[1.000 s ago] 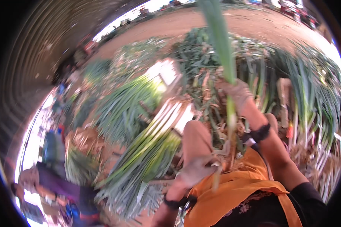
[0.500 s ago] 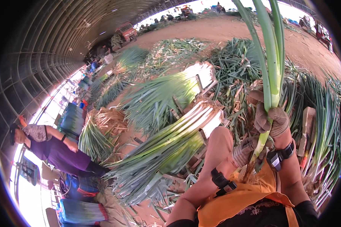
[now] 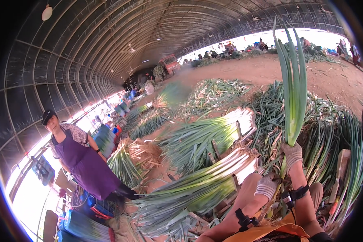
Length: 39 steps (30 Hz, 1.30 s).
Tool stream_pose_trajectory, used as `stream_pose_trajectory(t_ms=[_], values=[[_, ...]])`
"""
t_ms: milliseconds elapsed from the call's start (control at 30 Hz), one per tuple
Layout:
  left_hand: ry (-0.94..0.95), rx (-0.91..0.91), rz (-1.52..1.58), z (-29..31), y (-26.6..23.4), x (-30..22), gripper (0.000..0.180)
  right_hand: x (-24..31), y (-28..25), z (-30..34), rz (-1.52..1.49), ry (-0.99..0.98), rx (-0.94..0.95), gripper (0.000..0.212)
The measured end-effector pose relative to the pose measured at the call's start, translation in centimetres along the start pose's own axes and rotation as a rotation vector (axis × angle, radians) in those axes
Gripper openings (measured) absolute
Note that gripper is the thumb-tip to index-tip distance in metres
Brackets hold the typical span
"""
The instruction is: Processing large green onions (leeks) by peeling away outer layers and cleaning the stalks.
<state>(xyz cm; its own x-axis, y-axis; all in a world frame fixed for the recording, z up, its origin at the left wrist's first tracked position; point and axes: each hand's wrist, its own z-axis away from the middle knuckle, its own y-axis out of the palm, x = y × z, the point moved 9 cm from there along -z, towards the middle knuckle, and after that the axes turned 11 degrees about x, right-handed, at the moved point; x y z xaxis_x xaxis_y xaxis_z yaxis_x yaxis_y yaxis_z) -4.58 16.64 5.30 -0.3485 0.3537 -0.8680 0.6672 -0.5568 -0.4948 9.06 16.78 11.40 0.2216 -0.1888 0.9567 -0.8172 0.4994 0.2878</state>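
Observation:
A long green onion (image 3: 295,109) stands nearly upright in front of me, its green leaves fanning upward. My right hand (image 3: 292,155), in a pale knit glove, is closed around its stalk just under the leaves. Lower down, my left hand (image 3: 267,185), gloved too, has its fingers curled against the lower stalk; my fingers hide part of it. To my left, a thick bundle of green onions (image 3: 193,185) lies with white ends toward me, beside a wooden rack. Behind it rests a second bundle (image 3: 205,133).
Loose green leaves (image 3: 266,113) are heaped ahead. More green onions (image 3: 353,149) lie at right beside a wooden board (image 3: 339,175). At left stands a person in a purple apron (image 3: 88,171), near blue-wrapped bundles (image 3: 84,226). A red truck (image 3: 170,63) is far back under the arched roof.
The view has tilted up, showing more roof. My right hand and the green onion sit lower in view. My left hand has turned, showing its back. The person at left appears more upright.

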Motion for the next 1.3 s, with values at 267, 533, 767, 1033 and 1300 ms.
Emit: stream_pose_trajectory(t_ms=[267,533,767,1033,1300], values=[[0.156,0.126,0.024,-1.0,1.3,1.8,0.020,-1.0,-1.3,-0.3,-0.042,0.042,-0.050,0.006],[0.075,0.386,0.459,3.1,2.7,3.7,0.006,-1.7,-4.3,-0.9,-0.040,-0.032,-0.129,0.009],[0.275,0.217,0.365,0.8,4.3,3.9,0.020,-0.4,-4.4,1.3,-0.043,0.007,-0.192,0.011],[0.043,0.369,0.189,0.4,4.1,5.0,0.025,-0.2,-4.3,1.5,-0.019,-0.023,-0.131,0.005],[0.393,0.389,-0.260,4.0,3.9,6.6,0.021,0.0,-5.7,2.1,-0.129,-0.044,-0.046,0.010]])
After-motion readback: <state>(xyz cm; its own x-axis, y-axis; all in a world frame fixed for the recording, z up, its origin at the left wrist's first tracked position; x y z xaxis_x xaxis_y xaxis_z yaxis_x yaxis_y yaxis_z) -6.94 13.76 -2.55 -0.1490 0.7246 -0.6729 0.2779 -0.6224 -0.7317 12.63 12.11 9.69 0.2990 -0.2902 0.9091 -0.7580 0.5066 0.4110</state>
